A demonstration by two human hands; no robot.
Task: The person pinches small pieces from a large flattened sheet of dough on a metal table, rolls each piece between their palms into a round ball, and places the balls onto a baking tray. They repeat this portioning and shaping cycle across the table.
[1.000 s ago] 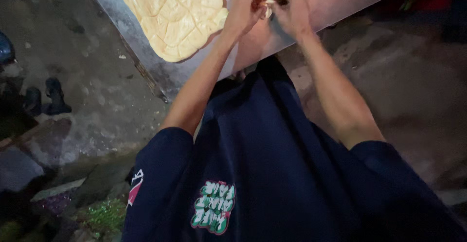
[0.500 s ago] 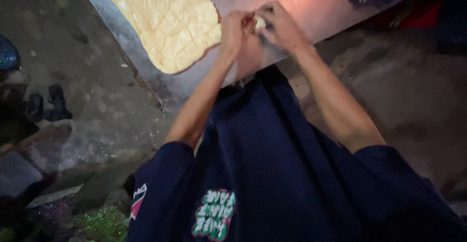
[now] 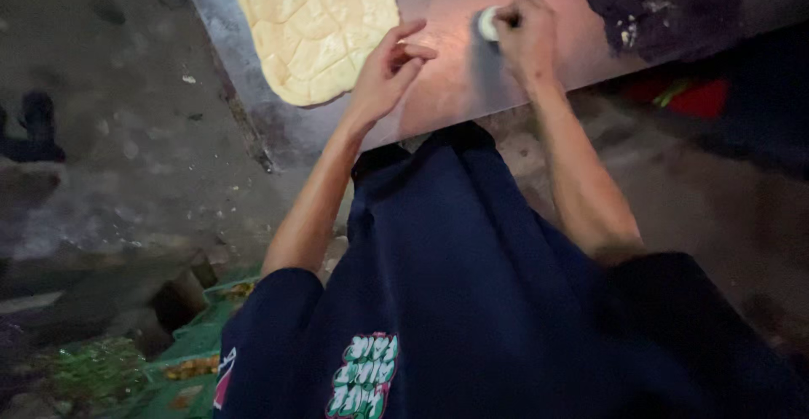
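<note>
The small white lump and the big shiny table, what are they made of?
The small white lump, pinched in the right hand, looks like soft dough: pale and matt, though partly hidden. The table seems to be sheet metal, smooth and glossy, reflecting light.

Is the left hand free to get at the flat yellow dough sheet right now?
Probably yes: the left hand hangs open and empty just beside the dough sheet on the metal table, with nothing between them.

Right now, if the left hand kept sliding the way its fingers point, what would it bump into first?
The left hand points up and right over the bare metal tabletop. Its line looks free; the flat yellow dough sheet lies to its left, apart. Depth is hard to judge.
</note>
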